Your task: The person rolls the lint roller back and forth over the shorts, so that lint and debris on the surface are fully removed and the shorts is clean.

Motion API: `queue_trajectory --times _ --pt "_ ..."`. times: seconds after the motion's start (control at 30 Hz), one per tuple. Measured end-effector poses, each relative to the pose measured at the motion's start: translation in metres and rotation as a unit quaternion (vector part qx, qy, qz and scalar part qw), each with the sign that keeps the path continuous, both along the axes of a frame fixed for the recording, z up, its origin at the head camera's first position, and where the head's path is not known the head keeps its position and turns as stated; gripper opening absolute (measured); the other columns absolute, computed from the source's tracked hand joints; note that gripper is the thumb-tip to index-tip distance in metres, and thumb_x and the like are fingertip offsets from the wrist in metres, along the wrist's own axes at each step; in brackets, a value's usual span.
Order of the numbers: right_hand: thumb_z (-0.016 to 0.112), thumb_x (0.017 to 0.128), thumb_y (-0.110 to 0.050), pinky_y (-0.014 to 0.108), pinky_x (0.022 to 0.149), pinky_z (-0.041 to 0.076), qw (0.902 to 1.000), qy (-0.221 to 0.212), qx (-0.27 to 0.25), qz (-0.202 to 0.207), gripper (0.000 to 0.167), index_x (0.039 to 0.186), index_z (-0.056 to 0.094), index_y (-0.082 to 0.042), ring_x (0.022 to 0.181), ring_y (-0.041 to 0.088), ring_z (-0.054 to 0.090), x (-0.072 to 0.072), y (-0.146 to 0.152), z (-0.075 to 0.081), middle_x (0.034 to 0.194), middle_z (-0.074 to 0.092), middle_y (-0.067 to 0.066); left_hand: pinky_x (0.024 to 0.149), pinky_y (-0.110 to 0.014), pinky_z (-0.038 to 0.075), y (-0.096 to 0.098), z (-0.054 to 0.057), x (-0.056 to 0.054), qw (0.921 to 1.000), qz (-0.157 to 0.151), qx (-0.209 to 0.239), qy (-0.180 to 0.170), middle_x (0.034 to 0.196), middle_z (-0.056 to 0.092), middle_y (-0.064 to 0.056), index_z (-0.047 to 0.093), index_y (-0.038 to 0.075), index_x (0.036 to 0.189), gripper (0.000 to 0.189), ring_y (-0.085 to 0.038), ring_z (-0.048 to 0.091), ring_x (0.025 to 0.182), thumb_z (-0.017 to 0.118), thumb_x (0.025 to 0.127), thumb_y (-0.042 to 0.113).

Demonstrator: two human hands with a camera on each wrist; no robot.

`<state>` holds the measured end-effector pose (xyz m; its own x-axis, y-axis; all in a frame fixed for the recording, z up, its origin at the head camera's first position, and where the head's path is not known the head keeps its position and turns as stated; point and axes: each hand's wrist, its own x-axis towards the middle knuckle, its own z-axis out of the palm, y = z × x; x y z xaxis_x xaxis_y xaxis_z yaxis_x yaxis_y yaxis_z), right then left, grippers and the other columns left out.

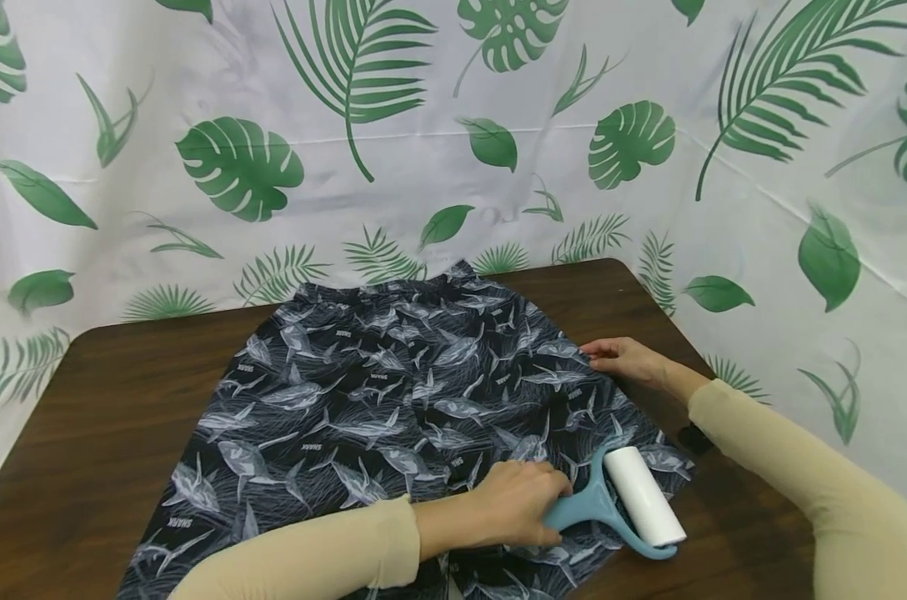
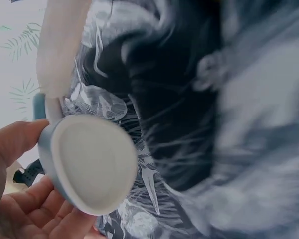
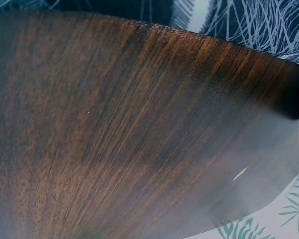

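Note:
Dark shorts (image 1: 423, 392) with a grey shark print lie spread on the brown table, waistband at the far side. My left hand (image 1: 509, 504) grips the blue handle of a lint roller (image 1: 644, 496). Its white roll rests over the lower right part of the shorts. In the left wrist view, thumb and fingers wrap the lint roller (image 2: 89, 164) by its handle, whose pale oval end faces the camera. At the right side edge of the shorts, my right hand (image 1: 633, 360) pinches the fabric; only a sliver of that hand shows in the right wrist view.
The brown wooden table (image 1: 123, 392) has rounded far corners. A white cloth (image 1: 423, 75) with green leaf prints hangs behind it and along the right side. A small black object (image 1: 695, 439) shows beneath the right sleeve.

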<state>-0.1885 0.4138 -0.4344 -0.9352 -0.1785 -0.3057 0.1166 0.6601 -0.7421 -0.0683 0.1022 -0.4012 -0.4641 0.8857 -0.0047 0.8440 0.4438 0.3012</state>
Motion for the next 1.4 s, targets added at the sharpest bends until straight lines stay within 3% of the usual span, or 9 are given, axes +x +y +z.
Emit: queue_trajectory --times 0.33,0.6,0.8,0.97,1.07,1.27,1.4 --pt "0.056 0.094 -0.013 0.044 0.096 0.042 1.0000 0.005 0.000 -0.003 0.042 0.130 0.048 0.009 0.106 0.025 0.053 -0.001 0.000 -0.001 0.121 0.056 0.024 0.054 -0.016 0.036 -0.073 0.008 0.004 0.9992 -0.011 -0.019 -0.035 0.091 0.060 0.013 0.068 0.025 0.110 0.045 0.002 0.048 0.068 0.082 0.067 0.033" --pt "0.055 0.095 -0.014 0.034 0.089 0.044 1.0000 0.007 -0.002 0.005 0.044 0.130 0.046 0.011 0.105 0.025 0.050 0.000 -0.002 0.005 0.122 0.053 0.026 0.056 -0.018 0.037 -0.120 0.019 0.005 0.9980 0.005 -0.017 -0.061 0.088 0.057 0.015 0.069 0.024 0.105 0.042 0.003 0.044 0.067 0.082 0.065 0.026" --pt "0.055 0.095 -0.015 0.042 0.095 0.040 0.9999 0.007 0.013 -0.001 0.043 0.131 0.048 0.008 0.109 0.029 0.048 0.002 -0.003 0.005 0.125 0.051 0.026 0.057 -0.019 0.039 -0.149 0.023 0.006 0.9972 0.014 -0.007 -0.073 0.087 0.058 0.015 0.069 0.023 0.103 0.041 0.005 0.044 0.066 0.083 0.065 0.024" --pt "0.055 0.095 -0.014 0.050 0.099 0.037 0.9999 0.008 0.010 -0.003 0.044 0.131 0.047 0.009 0.112 0.034 0.047 0.002 -0.003 0.003 0.127 0.049 0.028 0.057 -0.021 0.039 -0.178 0.019 0.011 0.9960 0.028 0.006 -0.084 0.090 0.058 0.017 0.068 0.025 0.102 0.041 0.005 0.045 0.069 0.083 0.064 0.023" --pt "0.055 0.095 -0.014 0.052 0.100 0.036 0.9999 0.008 0.005 -0.005 0.044 0.132 0.046 0.009 0.112 0.033 0.047 0.002 -0.002 0.001 0.128 0.049 0.028 0.057 -0.021 0.039 -0.194 0.014 0.013 0.9927 0.033 0.019 -0.115 0.093 0.059 0.018 0.068 0.025 0.101 0.038 0.006 0.047 0.072 0.082 0.066 0.024" --pt "0.054 0.095 -0.013 0.049 0.099 0.037 0.9999 0.014 -0.001 -0.006 0.044 0.132 0.045 0.010 0.112 0.032 0.047 0.001 -0.001 -0.001 0.128 0.049 0.028 0.058 -0.020 0.043 -0.226 0.007 0.017 0.9866 0.047 0.048 -0.149 0.093 0.059 0.019 0.069 0.024 0.100 0.036 0.007 0.048 0.074 0.081 0.068 0.036" --pt "0.054 0.095 -0.011 0.046 0.098 0.038 0.9998 0.020 0.005 -0.007 0.043 0.132 0.045 0.010 0.112 0.032 0.048 0.000 -0.001 -0.003 0.127 0.050 0.029 0.061 -0.020 0.046 -0.244 0.006 0.016 0.9792 0.079 0.044 -0.182 0.095 0.059 0.019 0.068 0.024 0.102 0.038 0.007 0.049 0.075 0.082 0.068 0.027"
